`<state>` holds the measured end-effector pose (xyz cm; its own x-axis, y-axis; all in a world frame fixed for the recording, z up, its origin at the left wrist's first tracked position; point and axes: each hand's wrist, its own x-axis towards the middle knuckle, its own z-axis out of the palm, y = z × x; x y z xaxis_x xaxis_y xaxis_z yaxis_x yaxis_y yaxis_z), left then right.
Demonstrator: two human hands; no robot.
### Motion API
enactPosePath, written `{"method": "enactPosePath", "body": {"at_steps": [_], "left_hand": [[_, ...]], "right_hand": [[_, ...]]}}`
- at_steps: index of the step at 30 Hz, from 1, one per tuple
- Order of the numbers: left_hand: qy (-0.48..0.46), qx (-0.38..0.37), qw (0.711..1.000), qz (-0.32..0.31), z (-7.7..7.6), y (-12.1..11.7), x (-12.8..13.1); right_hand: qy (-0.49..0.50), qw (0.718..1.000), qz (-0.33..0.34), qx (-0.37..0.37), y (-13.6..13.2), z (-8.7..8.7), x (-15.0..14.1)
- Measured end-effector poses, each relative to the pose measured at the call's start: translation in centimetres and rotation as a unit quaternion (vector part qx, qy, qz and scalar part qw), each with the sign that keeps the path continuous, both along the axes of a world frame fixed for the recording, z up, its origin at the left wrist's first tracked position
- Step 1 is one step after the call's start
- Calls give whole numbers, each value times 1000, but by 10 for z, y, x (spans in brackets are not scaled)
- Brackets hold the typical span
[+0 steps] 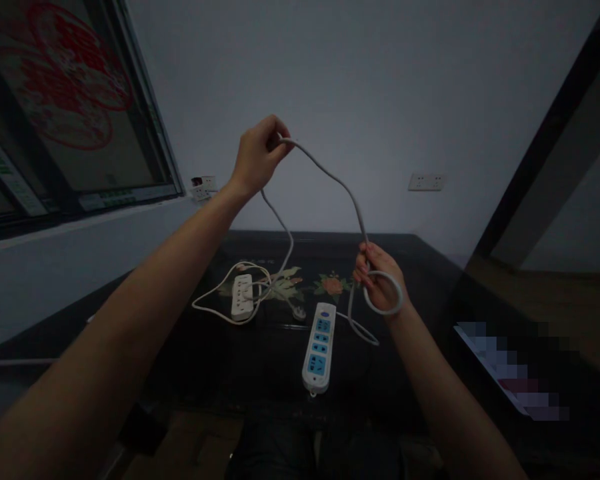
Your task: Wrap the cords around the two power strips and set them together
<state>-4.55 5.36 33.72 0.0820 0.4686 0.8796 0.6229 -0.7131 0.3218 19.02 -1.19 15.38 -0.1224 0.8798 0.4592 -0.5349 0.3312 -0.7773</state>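
My left hand [263, 150] is raised in front of the wall, its fingers closed on a grey-white power cord [333, 177]. From there the cord arcs down to my right hand [380, 273], which grips it above the table with a small loop hanging over the palm. The cord runs on to a white power strip [319, 350] with blue sockets, lying near the front of the table. Beyond my left hand the cord drops toward a plug [299, 312] on the tabletop. A smaller white power strip [242, 297] lies left of it, its thin cable looped around it.
The glossy black table [260, 360] has a painted flower pattern and stands against a pale wall. Wall sockets [427, 182] are at right, others [205, 187] at left beside the window [70, 100]. A flat, pixelated object [510, 373] lies on the right.
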Motion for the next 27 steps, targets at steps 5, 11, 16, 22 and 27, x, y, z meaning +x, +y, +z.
{"method": "enactPosePath", "body": {"at_steps": [5,11,16,22,27], "left_hand": [[149,-18,986,68,31,6,-2],[328,-39,937,110,66,0,0],[399,-26,914,69,92,-19,9],[267,-24,963,20,86,-22,33],[125,-57,990,35,64,-1,34]], "right_hand": [[9,998,-56,-2,9,-3,8],[56,993,-101,21,14,-4,24],[65,992,-102,14,17,-8,35],[21,1000,-14,-8,11,-17,26],[54,995,41,-75,-9,-32,8]]}}
